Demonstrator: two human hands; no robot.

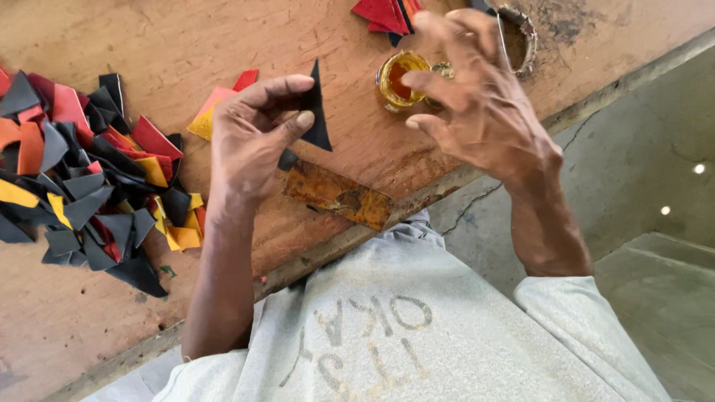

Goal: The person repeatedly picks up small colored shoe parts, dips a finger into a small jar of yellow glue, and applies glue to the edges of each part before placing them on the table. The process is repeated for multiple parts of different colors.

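Observation:
My left hand (249, 138) pinches a black triangular scrap (318, 119) between thumb and forefinger, holding it upright over the wooden table (186, 45). My right hand (477, 104) hovers to its right with fingers spread, nothing clearly gripped. Its fingertips are just beside a small open jar of amber liquid (396, 78). A small golden object (444, 70) sits by those fingertips; I cannot tell what it is.
A heap of black, red, orange and yellow scraps (82, 179) lies at the left. A rusty stained flat strip (339, 195) rests near the table's front edge. Red scraps (383, 13) and a round metal tin (521, 33) sit at the back. Concrete floor (640, 164) lies to the right.

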